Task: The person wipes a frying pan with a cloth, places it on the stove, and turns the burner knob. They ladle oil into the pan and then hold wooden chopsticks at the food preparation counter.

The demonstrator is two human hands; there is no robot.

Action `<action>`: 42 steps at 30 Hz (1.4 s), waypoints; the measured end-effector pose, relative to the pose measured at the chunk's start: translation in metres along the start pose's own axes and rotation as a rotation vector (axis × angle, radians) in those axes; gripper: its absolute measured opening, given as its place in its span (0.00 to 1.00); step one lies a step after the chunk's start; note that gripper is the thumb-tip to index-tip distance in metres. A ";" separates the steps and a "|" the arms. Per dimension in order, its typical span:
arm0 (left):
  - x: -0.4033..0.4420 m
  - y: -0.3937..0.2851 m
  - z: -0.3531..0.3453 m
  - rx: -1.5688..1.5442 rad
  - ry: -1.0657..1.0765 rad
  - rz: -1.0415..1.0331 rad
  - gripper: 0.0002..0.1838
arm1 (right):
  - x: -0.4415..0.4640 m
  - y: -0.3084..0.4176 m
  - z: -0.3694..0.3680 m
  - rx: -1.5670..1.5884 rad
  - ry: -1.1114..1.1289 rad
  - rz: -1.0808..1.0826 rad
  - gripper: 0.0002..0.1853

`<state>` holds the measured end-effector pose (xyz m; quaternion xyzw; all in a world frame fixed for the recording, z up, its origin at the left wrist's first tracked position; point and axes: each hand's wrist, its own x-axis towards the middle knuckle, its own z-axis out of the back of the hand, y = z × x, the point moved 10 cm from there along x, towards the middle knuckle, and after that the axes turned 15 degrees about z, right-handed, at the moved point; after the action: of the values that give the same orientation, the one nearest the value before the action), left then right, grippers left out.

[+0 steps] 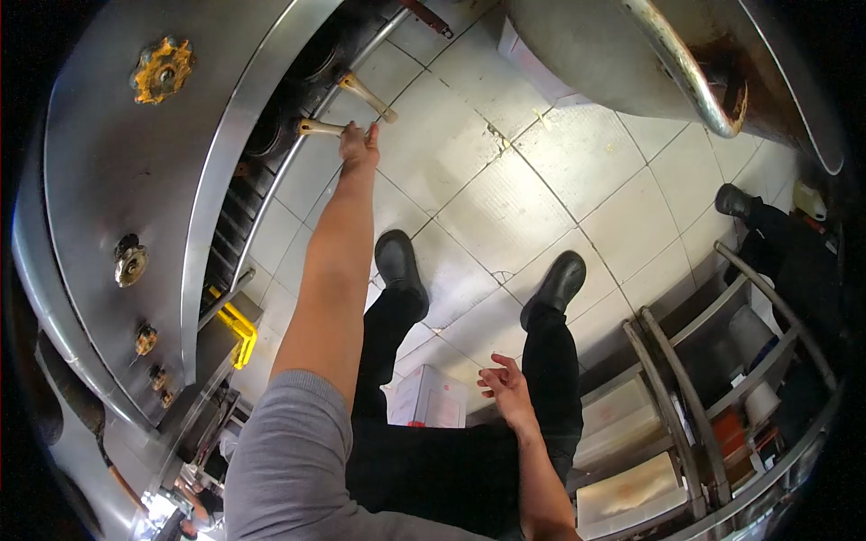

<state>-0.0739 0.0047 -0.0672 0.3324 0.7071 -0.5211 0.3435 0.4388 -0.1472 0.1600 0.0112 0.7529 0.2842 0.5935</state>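
My left arm stretches far out to the shelf under the steel stove. At its end my left hand point(358, 144) is closed around the tip of a pale handle point(317, 127), which belongs to a dark round pan point(262, 135) mostly hidden in the shadow of the shelf. Just beyond it, a second pale handle point(372, 99) sticks out over the shelf's rail from another dark pan point(316, 59). My right hand point(507, 389) hangs near my right thigh, fingers apart and slightly curled, with nothing in it.
On the left, the stove front point(117, 171) carries rusty knobs point(162, 70). A metal rail point(289, 158) edges its lower shelf. Above right hangs a large steel vessel point(595, 54) with a curved handle. A rack point(672, 397) with containers stands right; another person's leg point(758, 216) shows behind it. Tiles cover the floor.
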 end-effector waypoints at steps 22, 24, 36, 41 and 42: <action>-0.349 -0.026 0.144 0.310 0.385 0.856 0.12 | -0.003 -0.032 0.005 -0.008 0.056 -0.058 0.19; -0.399 -0.006 0.140 0.370 0.541 1.022 0.13 | -0.003 -0.039 0.008 0.007 0.058 -0.059 0.19; -0.543 0.057 0.084 0.535 0.875 1.358 0.19 | -0.021 -0.032 0.039 0.114 0.029 -0.068 0.22; -0.606 0.039 0.034 0.200 0.981 1.413 0.18 | -0.040 -0.004 0.048 0.152 0.050 -0.016 0.23; -0.617 0.034 0.028 0.200 0.996 1.398 0.18 | -0.045 0.005 0.053 0.152 0.051 0.015 0.22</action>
<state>0.2933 -0.0832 0.4226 0.9095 0.3594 -0.0438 0.2044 0.4983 -0.1370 0.1946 0.0548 0.7871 0.2309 0.5694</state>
